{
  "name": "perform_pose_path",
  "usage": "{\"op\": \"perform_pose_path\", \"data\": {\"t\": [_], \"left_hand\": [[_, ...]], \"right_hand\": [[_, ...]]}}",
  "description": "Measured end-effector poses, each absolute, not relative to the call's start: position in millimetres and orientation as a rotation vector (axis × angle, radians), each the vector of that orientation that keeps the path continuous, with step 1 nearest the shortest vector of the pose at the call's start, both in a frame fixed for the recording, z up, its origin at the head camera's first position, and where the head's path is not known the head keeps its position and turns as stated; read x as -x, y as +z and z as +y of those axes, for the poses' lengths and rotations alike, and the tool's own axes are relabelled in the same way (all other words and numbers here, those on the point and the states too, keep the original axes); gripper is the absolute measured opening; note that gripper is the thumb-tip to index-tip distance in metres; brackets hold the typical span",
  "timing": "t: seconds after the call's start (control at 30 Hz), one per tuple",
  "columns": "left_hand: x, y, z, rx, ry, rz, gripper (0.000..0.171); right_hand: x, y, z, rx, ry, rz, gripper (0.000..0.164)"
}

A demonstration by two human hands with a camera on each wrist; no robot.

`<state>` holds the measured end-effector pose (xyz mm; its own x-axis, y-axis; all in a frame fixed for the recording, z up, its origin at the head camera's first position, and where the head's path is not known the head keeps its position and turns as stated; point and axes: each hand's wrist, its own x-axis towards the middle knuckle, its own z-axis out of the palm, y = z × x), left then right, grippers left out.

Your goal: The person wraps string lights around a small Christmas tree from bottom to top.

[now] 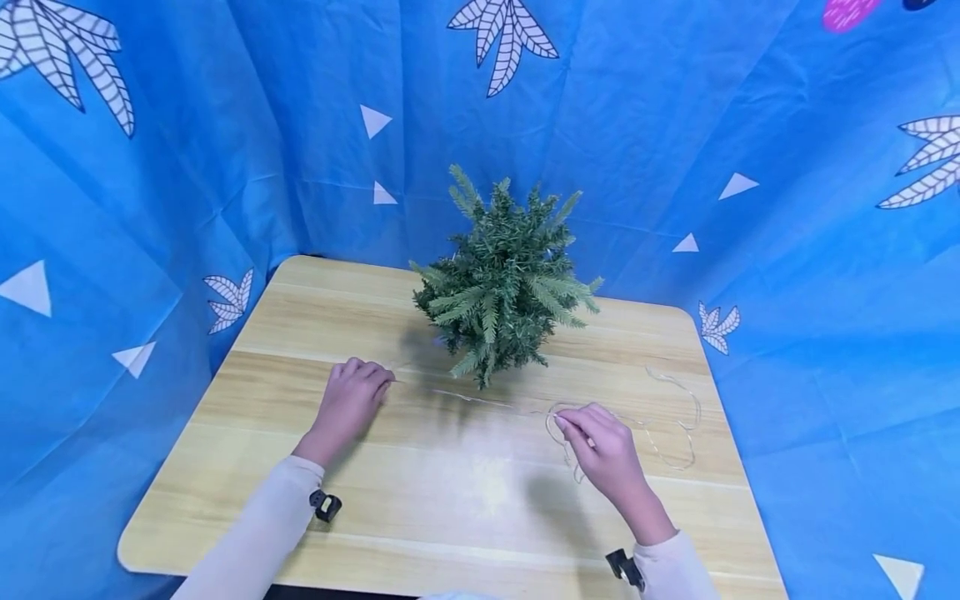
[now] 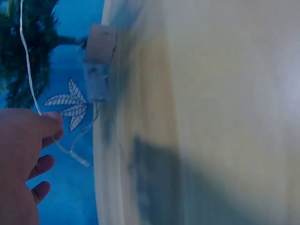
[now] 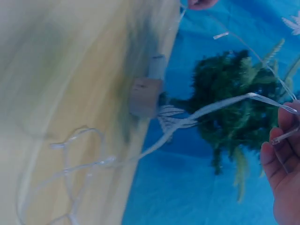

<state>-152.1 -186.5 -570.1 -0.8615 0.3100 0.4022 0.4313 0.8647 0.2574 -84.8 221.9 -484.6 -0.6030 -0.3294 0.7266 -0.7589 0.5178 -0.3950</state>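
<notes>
A string of fairy lights (image 1: 475, 399) on thin clear wire stretches between my two hands, in front of a small artificial pine tree (image 1: 502, 279). My left hand (image 1: 351, 402) pinches the wire between thumb and finger; a tiny bulb (image 2: 80, 159) dangles just past the fingertips in the left wrist view. On the right, my right hand (image 1: 606, 446) pinches the wire too, with its other fingers loosely curled. Loops of slack wire (image 1: 693, 408) lie on the table to the right of that hand. Both hands are above the tabletop, nearer me than the tree.
The tree stands on a brown block-shaped base (image 3: 145, 97). A small pale box (image 2: 96, 82) sits beside the base, with wire running from it. The wooden table (image 1: 420, 533) has rounded corners, and a blue patterned curtain (image 1: 645, 108) surrounds its back and sides.
</notes>
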Motion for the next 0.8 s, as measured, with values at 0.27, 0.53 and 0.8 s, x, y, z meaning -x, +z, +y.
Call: {"op": "perform_pose_path", "data": {"t": [0.27, 0.53, 0.8], "left_hand": [[165.6, -564.9, -196.0, 0.530, -0.499, -2.715, 0.011], [173.6, -568.7, -203.0, 0.506, -0.535, -2.685, 0.013], [176.8, -557.4, -201.9, 0.380, -0.625, -2.618, 0.013]], "right_hand": [[77.9, -458.3, 209.4, -1.038, 0.978, -2.063, 0.023], [73.2, -437.9, 204.9, -1.083, 0.987, -2.004, 0.025], [76.7, -421.6, 203.3, -1.121, 0.937, -1.920, 0.025]]}}
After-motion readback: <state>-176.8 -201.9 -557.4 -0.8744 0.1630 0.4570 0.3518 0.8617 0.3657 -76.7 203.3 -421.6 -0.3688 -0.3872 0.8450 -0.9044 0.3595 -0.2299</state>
